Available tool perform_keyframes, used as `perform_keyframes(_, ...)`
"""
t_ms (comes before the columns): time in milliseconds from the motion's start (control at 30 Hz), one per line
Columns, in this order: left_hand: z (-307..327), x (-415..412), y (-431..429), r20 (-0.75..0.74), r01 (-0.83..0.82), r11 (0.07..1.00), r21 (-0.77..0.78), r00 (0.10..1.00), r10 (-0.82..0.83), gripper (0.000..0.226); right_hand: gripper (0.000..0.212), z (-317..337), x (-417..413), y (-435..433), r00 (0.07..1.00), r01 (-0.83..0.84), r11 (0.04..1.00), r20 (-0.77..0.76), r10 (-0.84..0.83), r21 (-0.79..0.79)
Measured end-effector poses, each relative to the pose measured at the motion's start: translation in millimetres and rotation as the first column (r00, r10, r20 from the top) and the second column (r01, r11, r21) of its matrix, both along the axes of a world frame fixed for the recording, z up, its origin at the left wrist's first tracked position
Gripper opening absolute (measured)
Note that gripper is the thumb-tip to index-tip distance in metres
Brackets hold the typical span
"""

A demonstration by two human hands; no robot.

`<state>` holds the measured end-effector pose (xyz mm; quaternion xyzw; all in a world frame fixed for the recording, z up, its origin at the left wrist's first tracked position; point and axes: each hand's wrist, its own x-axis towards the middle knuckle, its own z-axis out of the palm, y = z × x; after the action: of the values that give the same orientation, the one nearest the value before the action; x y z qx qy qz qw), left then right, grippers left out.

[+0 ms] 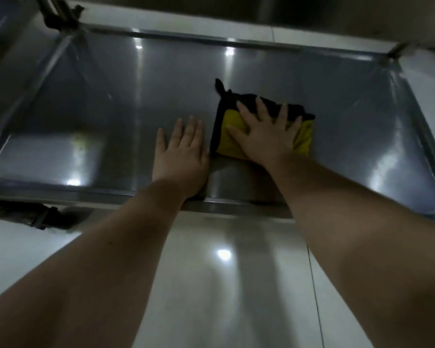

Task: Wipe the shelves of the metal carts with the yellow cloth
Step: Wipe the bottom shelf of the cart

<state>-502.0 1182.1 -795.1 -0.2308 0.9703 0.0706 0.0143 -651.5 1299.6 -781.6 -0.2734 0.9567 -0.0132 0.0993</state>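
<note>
A folded yellow cloth (227,144) with a black edge lies on the low metal cart shelf (111,101), right of its middle. My right hand (266,133) presses flat on the cloth with its fingers spread and straight. My left hand (181,153) rests flat on the bare shelf just left of the cloth, fingers straight and together, its edge close to the cloth's black border. Both forearms reach in over the shelf's front rim.
The shelf has a raised rim (86,193) all round and upright corner posts (60,49) at the back. A caster wheel (35,217) sits under the front left corner. Glossy white floor tiles (224,285) lie in front. Another shelf (312,11) overhangs at the top.
</note>
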Motion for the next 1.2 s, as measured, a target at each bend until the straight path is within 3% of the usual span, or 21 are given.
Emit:
perform_keyframes(100, -2, 0, -3, -0.010, 0.004, 1.000, 0.009, 1.000, -0.004, 0.061, 0.074, 4, -38, -40, 0.998, -0.001, 1.000, 0.065, 0.001, -0.013)
perform_keyframes(200, -3, 0, -2, -0.024, -0.007, 1.000, 0.000, 1.000, 0.007, 0.060, 0.075, 2, -38, -40, 0.999, -0.018, 0.999, 0.027, 0.019, -0.029)
perform_keyframes(333, 0, 0, 5, -0.025, -0.012, 1.000, -0.013, 1.000, 0.012, 0.059, 0.075, 4, 10, 23, 0.993, -0.100, 0.995, 0.070, 0.099, 0.007)
perform_keyframes(467, 0, 2, 16, -0.018, -0.003, 1.000, -0.013, 1.000, 0.002, 0.060, 0.071, -1, 73, 83, 0.991, -0.131, 0.989, -0.013, 0.133, 0.063)
perform_keyframes(567, -2, 2, 20, -0.028, 0.014, 1.000, -0.011, 0.999, -0.015, 0.060, 0.070, 2, 18, 67, 0.989, -0.138, 0.990, -0.043, 0.139, 0.017)
perform_keyframes(733, -5, 2, 18, -0.032, 0.009, 1.000, -0.013, 0.999, -0.010, 0.062, 0.074, 7, -82, 36, 0.997, 0.053, 0.999, 0.054, -0.052, -0.010)
perform_keyframes(967, 5, -3, 25, 0.033, -0.067, 0.998, -0.002, 0.997, 0.067, 0.060, 0.068, 7, 19, 161, 0.996, -0.083, 0.996, 0.025, 0.083, 0.018)
perform_keyframes(1200, 5, -56, 150, 0.040, -0.032, 0.998, 0.060, 0.999, 0.030, 0.056, 0.067, 5, 27, 192, 0.996, -0.071, 0.994, 0.061, 0.066, 0.084)
